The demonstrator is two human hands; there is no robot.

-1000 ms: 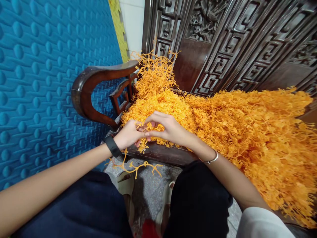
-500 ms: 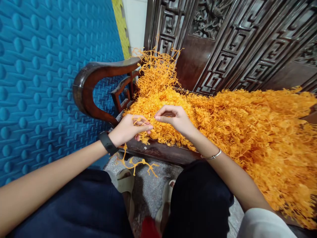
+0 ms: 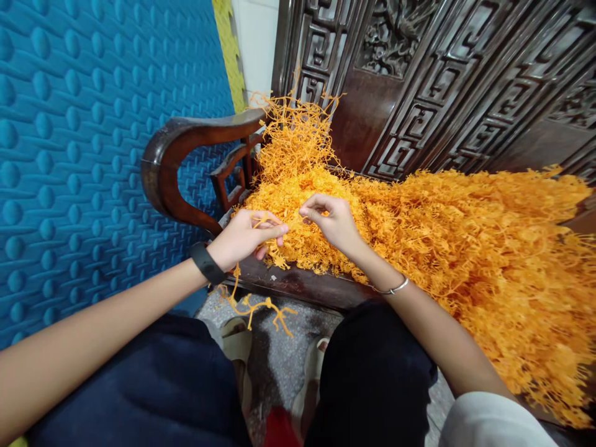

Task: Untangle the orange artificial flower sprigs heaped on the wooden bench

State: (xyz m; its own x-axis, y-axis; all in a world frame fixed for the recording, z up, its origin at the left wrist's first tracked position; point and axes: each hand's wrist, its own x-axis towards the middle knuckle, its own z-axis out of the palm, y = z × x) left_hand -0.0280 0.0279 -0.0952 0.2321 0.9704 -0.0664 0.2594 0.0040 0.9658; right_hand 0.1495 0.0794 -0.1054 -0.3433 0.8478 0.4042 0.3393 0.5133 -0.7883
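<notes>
A big heap of orange plastic sprigs (image 3: 465, 248) covers the seat of a dark carved wooden bench (image 3: 298, 282). My left hand (image 3: 242, 239), with a black band at the wrist, is closed on an orange sprig (image 3: 254, 304) whose branched end hangs down below the seat edge. My right hand (image 3: 333, 220), with a thin bracelet on the wrist, pinches orange strands at the near left of the heap, a little apart from the left hand.
The bench's curved armrest (image 3: 186, 155) rises just left of my hands, with a blue embossed foam wall (image 3: 93, 155) behind it. The carved backrest (image 3: 442, 81) stands behind the heap. My knees and feet are below, on a speckled floor (image 3: 279, 354).
My hands, joined together a second ago, have drawn apart. The right hand lifted and moved right into the heap; the left keeps its hanging sprig.
</notes>
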